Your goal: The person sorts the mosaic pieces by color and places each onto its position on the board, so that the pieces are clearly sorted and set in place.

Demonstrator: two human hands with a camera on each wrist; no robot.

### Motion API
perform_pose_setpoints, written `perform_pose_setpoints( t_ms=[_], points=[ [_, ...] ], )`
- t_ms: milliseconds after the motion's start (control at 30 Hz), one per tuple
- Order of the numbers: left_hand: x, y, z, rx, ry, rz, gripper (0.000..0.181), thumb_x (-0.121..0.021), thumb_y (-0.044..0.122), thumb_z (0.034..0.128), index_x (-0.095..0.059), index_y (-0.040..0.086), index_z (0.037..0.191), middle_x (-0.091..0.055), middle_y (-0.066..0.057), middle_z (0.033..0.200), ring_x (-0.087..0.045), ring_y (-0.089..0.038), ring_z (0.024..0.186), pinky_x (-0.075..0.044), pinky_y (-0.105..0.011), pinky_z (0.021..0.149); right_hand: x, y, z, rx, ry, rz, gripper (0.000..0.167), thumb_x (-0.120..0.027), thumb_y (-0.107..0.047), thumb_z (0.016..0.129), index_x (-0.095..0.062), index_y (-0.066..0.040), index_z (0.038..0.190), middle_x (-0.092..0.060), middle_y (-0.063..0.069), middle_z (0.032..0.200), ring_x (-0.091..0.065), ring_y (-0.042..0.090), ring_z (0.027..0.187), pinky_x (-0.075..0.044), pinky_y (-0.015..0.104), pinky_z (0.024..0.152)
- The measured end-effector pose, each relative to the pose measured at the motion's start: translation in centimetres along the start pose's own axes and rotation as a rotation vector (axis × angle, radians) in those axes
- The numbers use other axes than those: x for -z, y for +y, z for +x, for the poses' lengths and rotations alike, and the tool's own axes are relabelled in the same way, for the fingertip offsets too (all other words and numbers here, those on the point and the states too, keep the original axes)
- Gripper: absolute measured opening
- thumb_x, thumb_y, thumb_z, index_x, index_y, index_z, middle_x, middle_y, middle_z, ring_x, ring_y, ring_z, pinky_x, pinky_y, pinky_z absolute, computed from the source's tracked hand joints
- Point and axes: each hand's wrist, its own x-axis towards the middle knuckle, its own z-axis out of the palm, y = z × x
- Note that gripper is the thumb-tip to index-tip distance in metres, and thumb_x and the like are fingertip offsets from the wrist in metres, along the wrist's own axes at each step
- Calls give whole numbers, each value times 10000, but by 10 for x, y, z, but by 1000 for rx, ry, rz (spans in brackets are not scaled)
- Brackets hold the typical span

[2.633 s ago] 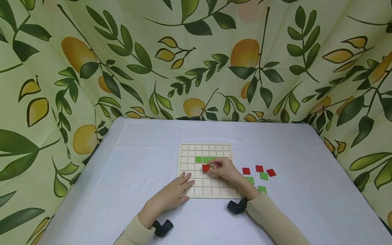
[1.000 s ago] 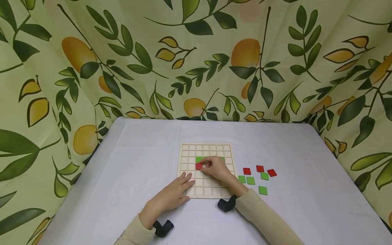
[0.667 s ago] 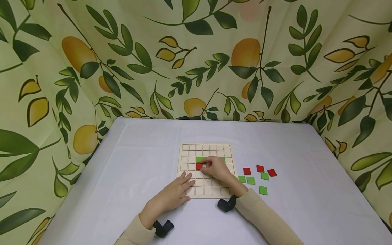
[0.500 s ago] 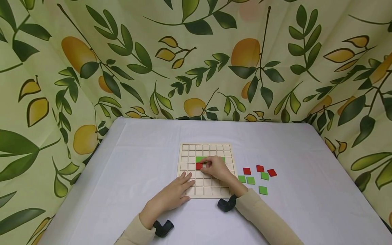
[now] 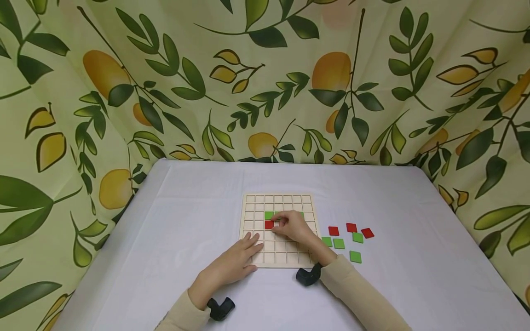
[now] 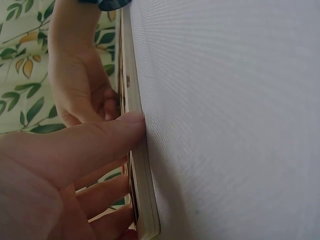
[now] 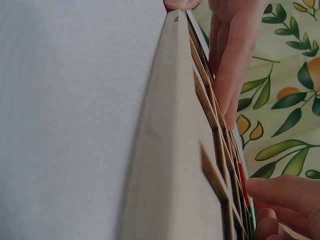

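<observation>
A square wooden grid board [image 5: 292, 199] lies on the white-covered table. My left hand [image 5: 232, 259] rests on its front left corner, fingers stretched over the grid; in the left wrist view the thumb [image 6: 110, 135] presses the board's front edge. My right hand [image 5: 293, 228] pinches a red square tile [image 5: 268, 225] between thumb and index finger, at a cell just below a green tile [image 5: 269, 215]. That green tile belongs to a row partly hidden behind the right hand. In the right wrist view, the thumb touches the red tile [image 7: 242, 176] at the board's surface.
To the right of the board lie loose red tiles [image 5: 351, 227] and green tiles [image 5: 355, 257], one green tile [image 5: 358, 237] close against a red one. A leaf-and-fruit patterned curtain [image 5: 265, 92] hangs behind the table. Black devices [image 5: 221, 309] are worn at both wrists.
Since the earliest frame, my right hand has shifted the red tile one cell left, under the leftmost green tile. Over the last second it has barely moved. My left hand has stayed put.
</observation>
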Motion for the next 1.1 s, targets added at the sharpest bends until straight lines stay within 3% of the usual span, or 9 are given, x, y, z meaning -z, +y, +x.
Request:
perform_pose_setpoints(
  t_ms=[367,700,1100],
  points=[
    [0,0,0,-8,3,-6,548,-644,202,910,-479,40,1407,-350,-162,1563,-280,-384,1473,-324,-537,1173,7,4,-5,53,-27,49,197,-740,-72,802,-716,13,978,-554,17,655,-421,63,530,-340,144,453],
    [-1,0,0,3,2,-6,550,-633,206,917,-468,46,1417,-338,-150,1571,-273,-376,1478,-316,-531,1181,25,7,-17,3,-46,132,231,-739,-88,808,-710,19,1011,-581,43,685,-459,67,549,-392,158,479],
    [-1,0,0,5,7,-4,548,-636,206,913,-474,41,1410,-347,-159,1565,-282,-380,1473,-320,-534,1177,46,17,-31,-34,-19,125,253,-725,-97,818,-695,32,1033,-543,1,691,-461,72,559,-395,161,477]
  ],
)
